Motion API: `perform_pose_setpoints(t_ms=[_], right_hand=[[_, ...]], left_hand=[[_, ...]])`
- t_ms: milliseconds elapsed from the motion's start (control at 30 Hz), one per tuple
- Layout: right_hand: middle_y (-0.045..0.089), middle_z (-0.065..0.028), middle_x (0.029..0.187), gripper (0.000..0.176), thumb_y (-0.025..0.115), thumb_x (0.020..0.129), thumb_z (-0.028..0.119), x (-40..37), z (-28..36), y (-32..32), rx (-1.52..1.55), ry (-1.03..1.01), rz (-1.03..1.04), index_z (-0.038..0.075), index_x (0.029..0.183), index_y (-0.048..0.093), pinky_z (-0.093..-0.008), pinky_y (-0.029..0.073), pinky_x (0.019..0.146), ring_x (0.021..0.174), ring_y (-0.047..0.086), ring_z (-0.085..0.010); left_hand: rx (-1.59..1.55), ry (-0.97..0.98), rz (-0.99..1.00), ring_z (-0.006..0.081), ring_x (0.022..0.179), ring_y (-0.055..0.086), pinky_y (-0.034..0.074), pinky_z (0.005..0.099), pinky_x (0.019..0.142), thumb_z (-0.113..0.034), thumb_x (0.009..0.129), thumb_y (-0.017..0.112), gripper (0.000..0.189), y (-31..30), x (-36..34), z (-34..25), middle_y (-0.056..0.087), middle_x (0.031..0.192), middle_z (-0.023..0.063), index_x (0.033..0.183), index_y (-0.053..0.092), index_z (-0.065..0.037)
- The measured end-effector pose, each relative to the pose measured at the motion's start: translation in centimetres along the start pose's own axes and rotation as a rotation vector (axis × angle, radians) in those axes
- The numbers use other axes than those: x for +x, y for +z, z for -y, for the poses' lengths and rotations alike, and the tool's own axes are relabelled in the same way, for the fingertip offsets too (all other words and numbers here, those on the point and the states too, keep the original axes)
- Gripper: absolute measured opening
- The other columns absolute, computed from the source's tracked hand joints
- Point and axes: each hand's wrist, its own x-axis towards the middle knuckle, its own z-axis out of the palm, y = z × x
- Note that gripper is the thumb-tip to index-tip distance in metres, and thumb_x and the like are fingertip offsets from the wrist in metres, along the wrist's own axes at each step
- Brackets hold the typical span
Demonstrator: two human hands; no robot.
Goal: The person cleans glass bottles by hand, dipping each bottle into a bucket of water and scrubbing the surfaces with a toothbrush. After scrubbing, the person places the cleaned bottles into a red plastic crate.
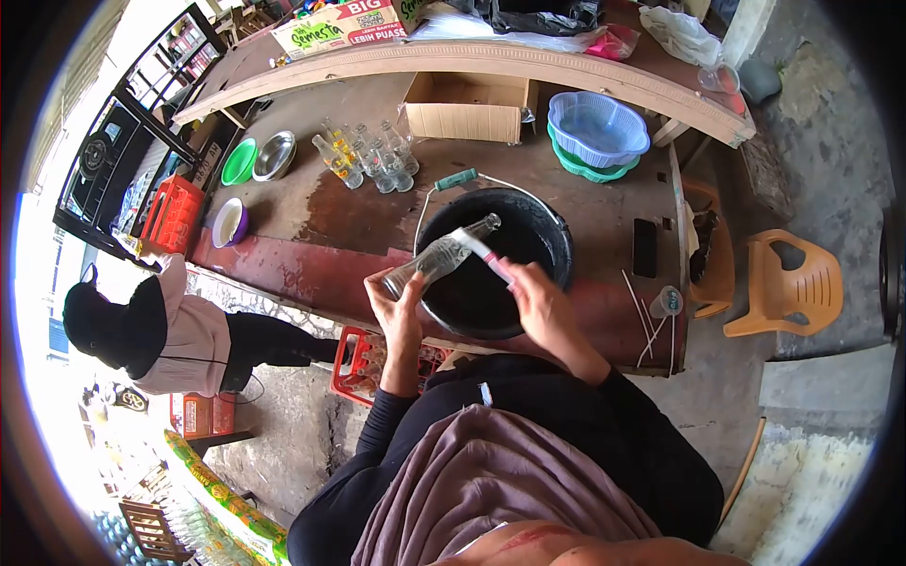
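My left hand (401, 307) is wrapped round the base of a clear glass bottle (436, 259), tilted with its neck up to the right over a black bucket (562, 247). Closed on the pink-and-white handle of a brush (489, 257) is my right hand (540, 307). The brush's white head lies against the bottle's side near the shoulder. A green grip (457, 179) sits on the bucket's wire handle. The bucket's inside is dark, and its contents are hard to make out.
Several glass bottles (377, 160) stand behind the bucket, near a cardboard box (467, 121) and blue basket (598, 130). A phone (645, 248), white sticks (642, 321) and a cup (666, 302) lie right. A red bottle crate (351, 368) is below; another person (179, 330) stands left.
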Motion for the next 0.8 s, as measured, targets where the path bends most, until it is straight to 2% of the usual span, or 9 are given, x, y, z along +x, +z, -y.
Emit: perform_pose_setpoints(t_ms=[67,200,333,400,500,567,633,733,800], right_hand=[[0.061,-0.0133,0.103,0.033,0.053,0.095,0.006,0.6,-1.9,-0.5,-0.168,0.161,-0.061,0.012,0.127,0.055,-0.0429,0.051,0.069,0.087,0.063,-0.036],[0.058,-0.011,0.097,0.041,0.056,0.093,0.002,-0.2,1.9,-1.4,0.068,0.011,0.056,0.015,0.131,0.056,-0.0433,0.051,0.069,0.082,0.064,-0.0351],[0.059,-0.0107,0.097,0.039,0.057,0.093,0.005,-0.3,1.2,-0.4,-0.034,0.016,0.053,0.016,0.131,0.056,-0.0451,0.051,0.065,0.078,0.064,-0.0354],[0.061,-0.0112,0.096,0.035,0.056,0.094,0.008,0.8,-0.7,-0.9,-0.172,0.172,-0.06,0.015,0.129,0.057,-0.0436,0.052,0.067,0.08,0.064,-0.0356],[0.06,-0.0122,0.094,0.041,0.057,0.093,0.004,0.8,1.0,-1.9,-0.075,0.067,-0.04,0.015,0.131,0.056,-0.0416,0.052,0.068,0.082,0.064,-0.0346],[0.058,-0.0114,0.093,0.042,0.058,0.092,0.007,-0.2,2.9,-2.0,0.05,-0.115,0.11,0.018,0.132,0.055,-0.0451,0.051,0.063,0.078,0.064,-0.0346],[0.058,-0.0124,0.093,0.041,0.057,0.093,0.007,-0.6,2.0,-1.4,0.052,-0.091,0.145,0.018,0.132,0.055,-0.0451,0.051,0.063,0.076,0.064,-0.0355],[0.062,-0.0138,0.092,0.036,0.056,0.094,0.009,1.1,-2.6,-1.1,-0.113,0.04,-0.122,0.017,0.128,0.058,-0.0449,0.053,0.065,0.075,0.064,-0.0368],[0.063,-0.0141,0.094,0.037,0.056,0.093,0.006,1.0,-2.7,-2.1,-0.127,0.065,-0.028,0.016,0.129,0.058,-0.0447,0.052,0.067,0.08,0.065,-0.0373]], left_hand=[[-0.16,-0.111,-0.026,0.0225,0.094,0.065,0.06,0.0417,0.082,-0.004,0.09,0.063,0.028,0.1,-0.3,-0.1,0.058,0.103,0.013,0.109,0.042,-0.004],[-0.381,-0.225,-0.045,0.0311,0.103,0.065,0.057,0.0531,0.089,-0.008,0.094,0.058,0.03,-0.3,-0.7,0.2,0.059,0.11,0.0171,0.116,0.037,-0.005],[-0.524,-0.302,-0.056,0.0284,0.1,0.065,0.059,0.0472,0.087,-0.005,0.09,0.063,0.034,0.1,-1.2,-0.8,0.057,0.11,0.0173,0.112,0.037,-0.004],[-0.428,-0.222,-0.014,0.0279,0.103,0.064,0.058,0.0471,0.088,-0.004,0.09,0.063,0.034,0.4,-1.4,-1.2,0.057,0.112,0.0175,0.113,0.037,-0.003],[-0.311,-0.167,0.013,0.0305,0.108,0.063,0.055,0.0479,0.092,-0.005,0.09,0.065,0.037,0.3,-1.7,-1.2,0.059,0.114,0.0165,0.117,0.04,-0.004],[0.013,0.051,0.091,0.0289,0.111,0.061,0.053,0.0427,0.095,-0.003,0.086,0.068,0.041,-0.4,-1.8,-0.6,0.057,0.116,0.0151,0.115,0.04,-0.004],[0.105,0.16,0.109,0.028,0.116,0.058,0.051,0.04,0.097,0.001,0.081,0.072,0.044,0.5,-2.2,-2.2,0.055,0.117,0.0151,0.113,0.041,-0.005],[0.022,0.398,0.241,0.0294,0.118,0.058,0.051,0.0412,0.098,0.006,0.072,0.078,0.054,0.7,-2.4,-1.5,0.056,0.118,0.0181,0.112,0.043,-0.006],[0.236,0.561,0.319,0.0317,0.117,0.059,0.051,0.042,0.096,0.007,0.073,0.077,0.053,0.3,-2.4,-2.5,0.056,0.119,0.0187,0.112,0.043,-0.006]])
